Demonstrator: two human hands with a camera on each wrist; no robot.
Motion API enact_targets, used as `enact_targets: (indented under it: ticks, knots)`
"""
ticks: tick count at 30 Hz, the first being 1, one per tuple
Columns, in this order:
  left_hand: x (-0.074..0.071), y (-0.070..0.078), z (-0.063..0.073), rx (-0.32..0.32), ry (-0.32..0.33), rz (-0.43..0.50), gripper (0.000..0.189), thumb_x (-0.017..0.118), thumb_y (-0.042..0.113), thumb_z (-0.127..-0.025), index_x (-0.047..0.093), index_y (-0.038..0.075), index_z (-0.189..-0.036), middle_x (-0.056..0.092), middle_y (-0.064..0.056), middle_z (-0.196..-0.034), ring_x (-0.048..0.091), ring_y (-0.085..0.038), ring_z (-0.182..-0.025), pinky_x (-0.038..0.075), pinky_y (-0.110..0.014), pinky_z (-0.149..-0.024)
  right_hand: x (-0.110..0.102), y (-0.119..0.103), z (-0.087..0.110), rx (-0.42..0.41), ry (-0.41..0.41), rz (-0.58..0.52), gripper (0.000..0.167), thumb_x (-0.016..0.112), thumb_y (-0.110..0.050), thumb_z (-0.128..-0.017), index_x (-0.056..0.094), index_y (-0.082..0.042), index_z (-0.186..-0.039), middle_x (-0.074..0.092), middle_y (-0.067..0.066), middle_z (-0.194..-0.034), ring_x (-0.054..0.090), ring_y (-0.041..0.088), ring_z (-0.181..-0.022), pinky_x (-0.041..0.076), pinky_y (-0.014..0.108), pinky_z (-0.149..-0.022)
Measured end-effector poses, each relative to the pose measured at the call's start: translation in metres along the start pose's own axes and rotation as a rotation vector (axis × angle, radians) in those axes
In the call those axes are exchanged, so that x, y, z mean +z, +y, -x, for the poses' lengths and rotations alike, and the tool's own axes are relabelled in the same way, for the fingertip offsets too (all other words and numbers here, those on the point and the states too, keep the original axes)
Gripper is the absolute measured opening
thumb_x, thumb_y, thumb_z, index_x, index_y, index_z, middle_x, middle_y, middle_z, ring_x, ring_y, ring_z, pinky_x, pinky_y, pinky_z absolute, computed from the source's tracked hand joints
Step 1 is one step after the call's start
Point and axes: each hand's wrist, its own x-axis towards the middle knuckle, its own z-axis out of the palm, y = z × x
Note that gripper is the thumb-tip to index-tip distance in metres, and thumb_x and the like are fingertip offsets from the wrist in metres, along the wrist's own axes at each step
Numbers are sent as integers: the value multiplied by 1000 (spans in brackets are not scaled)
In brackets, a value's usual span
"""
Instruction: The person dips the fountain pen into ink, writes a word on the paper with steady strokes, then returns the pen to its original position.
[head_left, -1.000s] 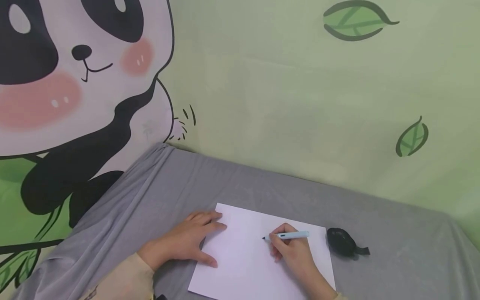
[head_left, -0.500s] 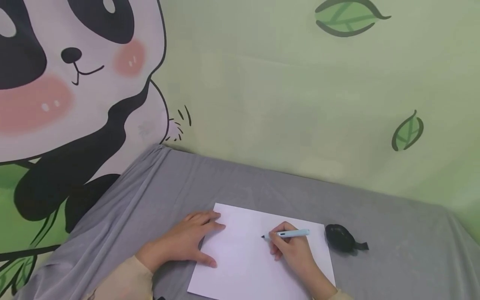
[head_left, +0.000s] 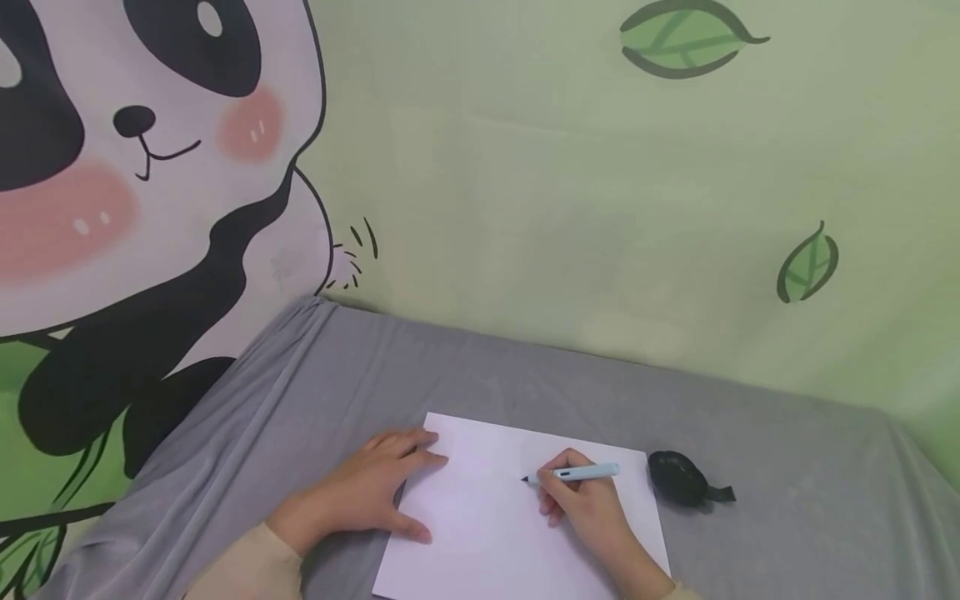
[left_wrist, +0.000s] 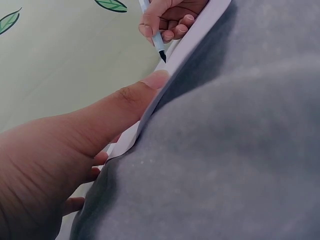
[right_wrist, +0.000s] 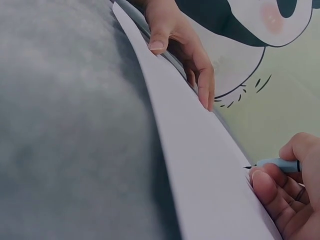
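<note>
White paper point(head_left: 480, 517) lies on the grey cloth, its face blank in the head view. My right hand point(head_left: 585, 504) pinches a light blue pen point(head_left: 588, 472) with a dark pointed tip, thumb and fingers curled round the barrel. The tip of the pen point(right_wrist: 280, 165) hovers close over the paper in the right wrist view. My left hand point(head_left: 375, 487) rests with spread fingers on the paper's left edge. In the left wrist view the left thumb point(left_wrist: 135, 97) presses along the edge of the sheet.
A small black object with a short tab point(head_left: 678, 479) lies on the cloth just right of the paper. Grey cloth point(head_left: 787, 467) covers the table. Behind it hangs a pale green backdrop point(head_left: 487, 208) printed with a panda point(head_left: 247, 192) and leaves.
The head view has shifted slightly, so the backdrop sits a little further left. Both hands, the pen and the paper keep almost the same places relative to one another.
</note>
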Motion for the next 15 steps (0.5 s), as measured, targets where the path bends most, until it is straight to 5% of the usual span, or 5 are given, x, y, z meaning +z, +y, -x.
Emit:
enact_targets:
  ticks: [15]
  knots:
    - [4, 1, -4, 2, 7, -9, 84, 74, 67, -65, 58, 19, -132, 47, -9, -144, 45, -33, -132, 35, -54, -107, -5, 0, 2, 18, 21, -9, 13, 63, -4, -89, 57, 8, -91, 64, 15, -69, 57, 8, -48, 51, 22, -46]
